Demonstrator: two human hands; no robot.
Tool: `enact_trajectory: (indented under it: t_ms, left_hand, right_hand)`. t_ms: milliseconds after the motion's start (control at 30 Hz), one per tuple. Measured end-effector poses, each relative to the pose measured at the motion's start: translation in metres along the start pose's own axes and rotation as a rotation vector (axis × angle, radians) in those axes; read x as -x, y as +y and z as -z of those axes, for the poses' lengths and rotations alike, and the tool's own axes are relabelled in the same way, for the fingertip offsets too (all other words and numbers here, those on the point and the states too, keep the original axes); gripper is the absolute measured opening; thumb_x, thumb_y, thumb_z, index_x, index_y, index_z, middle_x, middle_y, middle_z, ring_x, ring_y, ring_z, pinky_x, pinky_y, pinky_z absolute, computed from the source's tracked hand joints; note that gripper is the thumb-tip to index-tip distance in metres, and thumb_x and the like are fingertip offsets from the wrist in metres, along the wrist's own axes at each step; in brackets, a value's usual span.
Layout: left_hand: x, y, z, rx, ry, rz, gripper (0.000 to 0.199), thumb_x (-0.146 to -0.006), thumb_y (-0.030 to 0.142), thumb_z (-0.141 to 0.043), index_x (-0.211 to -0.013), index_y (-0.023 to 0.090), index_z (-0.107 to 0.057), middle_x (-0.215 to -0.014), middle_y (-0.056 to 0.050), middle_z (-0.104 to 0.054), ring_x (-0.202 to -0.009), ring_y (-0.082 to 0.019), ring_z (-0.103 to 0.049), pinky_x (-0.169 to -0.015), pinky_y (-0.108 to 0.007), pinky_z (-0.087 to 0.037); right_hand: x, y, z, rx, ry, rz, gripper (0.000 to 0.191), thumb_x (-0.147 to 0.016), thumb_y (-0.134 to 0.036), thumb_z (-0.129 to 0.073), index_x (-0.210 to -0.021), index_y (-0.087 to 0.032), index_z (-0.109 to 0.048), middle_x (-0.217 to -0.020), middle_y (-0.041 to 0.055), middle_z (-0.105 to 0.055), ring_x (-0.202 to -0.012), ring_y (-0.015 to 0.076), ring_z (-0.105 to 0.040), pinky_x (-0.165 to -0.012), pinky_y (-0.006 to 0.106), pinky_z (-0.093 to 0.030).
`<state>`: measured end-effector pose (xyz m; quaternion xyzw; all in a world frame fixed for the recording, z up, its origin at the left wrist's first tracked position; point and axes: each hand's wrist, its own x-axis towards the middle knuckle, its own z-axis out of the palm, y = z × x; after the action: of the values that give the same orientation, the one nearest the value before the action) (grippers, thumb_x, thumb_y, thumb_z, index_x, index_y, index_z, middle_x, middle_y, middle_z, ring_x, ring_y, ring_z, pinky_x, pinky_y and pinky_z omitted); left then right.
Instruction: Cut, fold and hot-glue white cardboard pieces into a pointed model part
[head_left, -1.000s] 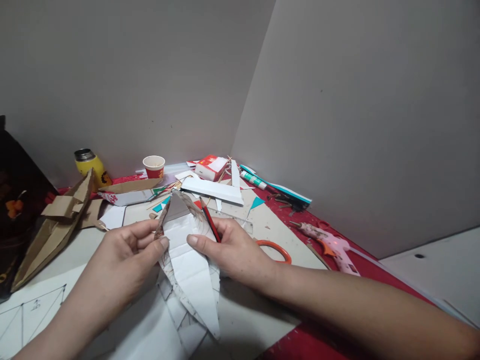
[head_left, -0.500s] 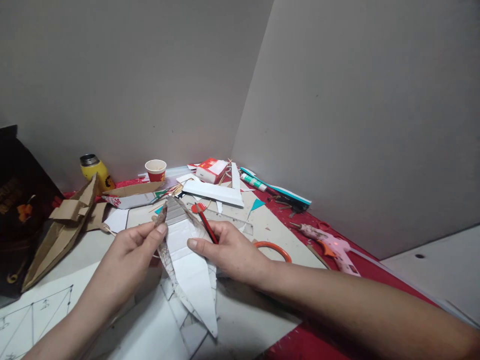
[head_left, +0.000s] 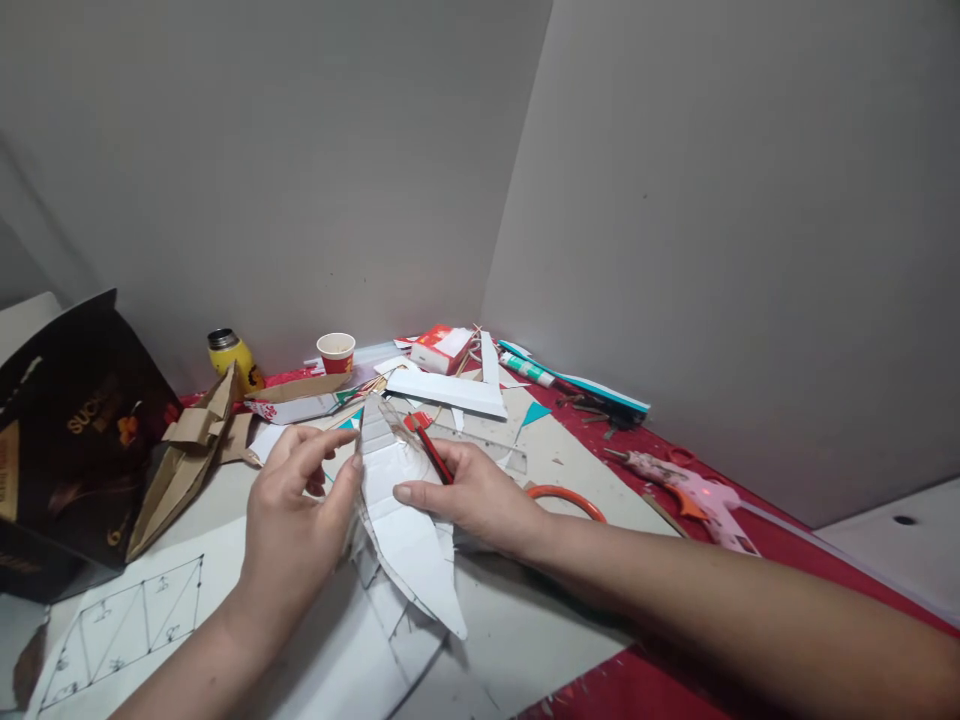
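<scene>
Pinching the white cutout (head_left: 409, 535) and red pencil (head_left: 433, 450), my right grip (head_left: 424, 478) is closed; my left grip (head_left: 351, 455) spreads at its edge.

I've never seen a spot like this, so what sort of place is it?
Probably a craft or model-making corner: a pink glue gun lies on the red surface, near orange-handled scissors, with cardboard boat shapes at left.

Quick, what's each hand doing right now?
Left hand: open, fingers parted beside the white cardboard piece; can't tell if it's touching.
Right hand: closed, holding the white cardboard piece and a red-and-black pencil.
</scene>
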<state>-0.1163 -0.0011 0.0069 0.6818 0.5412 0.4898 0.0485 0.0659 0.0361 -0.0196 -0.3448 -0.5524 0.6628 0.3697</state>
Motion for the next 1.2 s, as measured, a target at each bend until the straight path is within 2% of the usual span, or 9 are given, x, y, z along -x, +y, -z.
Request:
enact_trajectory:
  t_ms: [200, 333, 533, 600, 733, 867, 967, 1067, 1200]
  left_hand:
    - [-0.003, -0.004, -0.003, 0.081, -0.068, 0.164, 0.022, -0.083, 0.029, -0.060, -0.103, 0.022, -0.067, -0.092, -0.002, -0.059, -0.070, -0.015, -0.052, -0.065, -0.027, -0.044]
    - [-0.002, -0.004, -0.003, 0.158, -0.036, 0.251, 0.022, -0.078, 0.036, -0.068, -0.094, 0.022, -0.060, -0.093, -0.001, -0.060, -0.079, -0.017, -0.056, -0.067, -0.026, -0.046]
    - [-0.001, 0.001, -0.004, 0.195, -0.068, 0.265, 0.014, -0.083, 0.034, -0.063, -0.082, 0.021, -0.064, -0.074, 0.001, -0.063, -0.068, -0.017, -0.056, -0.065, -0.026, -0.043]
    - [-0.002, 0.001, -0.003, 0.227, -0.017, 0.279, 0.015, -0.082, 0.034, -0.063, -0.080, 0.020, -0.067, -0.075, 0.000, -0.065, -0.070, -0.018, -0.057, -0.065, -0.026, -0.043]
    - [-0.008, -0.005, 0.005, 0.329, 0.173, 0.307, 0.017, -0.083, 0.037, -0.063, -0.087, 0.021, -0.066, -0.081, 0.000, -0.065, -0.076, -0.018, -0.058, -0.068, -0.024, -0.044]
    - [-0.018, -0.015, 0.018, 0.307, 0.347, 0.320, 0.018, -0.088, 0.042, -0.056, -0.088, 0.025, -0.060, -0.079, 0.004, -0.062, -0.069, -0.013, -0.055, -0.062, -0.020, -0.043]
    - [-0.024, -0.023, 0.019, 0.443, 0.352, 0.397, 0.015, -0.087, 0.040, -0.058, -0.087, 0.025, -0.058, -0.075, 0.007, -0.061, -0.064, -0.011, -0.055, -0.058, -0.019, -0.043]
    - [-0.028, -0.031, 0.013, 0.674, 0.255, 0.558, 0.018, -0.078, 0.028, -0.069, -0.092, 0.023, -0.059, -0.070, 0.007, -0.064, -0.059, -0.011, -0.058, -0.056, -0.019, -0.045]
    - [-0.030, -0.032, 0.007, 0.818, 0.077, 0.711, 0.031, -0.064, 0.017, -0.078, -0.091, 0.015, -0.063, -0.071, 0.002, -0.069, -0.057, -0.011, -0.061, -0.055, -0.019, -0.046]
  right_hand:
    - [0.003, -0.002, -0.007, 0.149, 0.058, 0.075, 0.020, -0.073, -0.021, -0.069, -0.091, -0.016, -0.064, -0.078, -0.0029, -0.064, -0.067, 0.0117, -0.055, -0.064, 0.024, -0.044]
    - [0.004, 0.001, -0.012, 0.168, 0.024, 0.087, 0.019, -0.073, -0.020, -0.068, -0.090, -0.015, -0.063, -0.077, -0.0023, -0.061, -0.067, 0.0115, -0.053, -0.061, 0.023, -0.043]
    - [-0.001, 0.005, -0.014, 0.190, -0.026, 0.142, 0.028, -0.084, -0.041, -0.059, -0.083, -0.013, -0.062, -0.070, -0.0016, -0.053, -0.064, 0.0116, -0.047, -0.057, 0.023, -0.039]
    - [-0.004, 0.005, -0.013, 0.246, 0.002, 0.151, 0.033, -0.088, -0.045, -0.052, -0.080, -0.014, -0.061, -0.069, -0.0008, -0.054, -0.064, 0.0125, -0.048, -0.056, 0.023, -0.039]
    - [-0.017, 0.003, -0.004, 0.436, 0.106, 0.111, 0.028, -0.090, -0.035, -0.047, -0.073, -0.015, -0.058, -0.064, -0.0019, -0.053, -0.059, 0.0120, -0.047, -0.053, 0.023, -0.037]
    - [-0.050, 0.000, 0.006, 0.543, 0.204, 0.055, 0.021, -0.087, -0.025, -0.052, -0.071, -0.013, -0.060, -0.060, -0.0015, -0.053, -0.059, 0.0126, -0.049, -0.053, 0.023, -0.037]
    - [-0.084, -0.004, 0.009, 0.608, 0.234, -0.002, 0.021, -0.091, -0.024, -0.051, -0.084, -0.009, -0.064, -0.075, 0.0042, -0.063, -0.068, 0.0151, -0.057, -0.060, 0.026, -0.046]
    - [-0.109, -0.008, 0.014, 0.688, 0.215, -0.024, 0.028, -0.094, -0.033, -0.055, -0.113, -0.013, -0.060, -0.110, 0.0080, -0.063, -0.092, 0.0200, -0.063, -0.078, 0.037, -0.054]
    - [-0.112, -0.006, 0.034, 0.858, 0.255, 0.011, 0.034, -0.093, -0.034, -0.057, -0.121, -0.016, -0.056, -0.121, 0.0088, -0.058, -0.102, 0.0230, -0.061, -0.085, 0.043, -0.053]
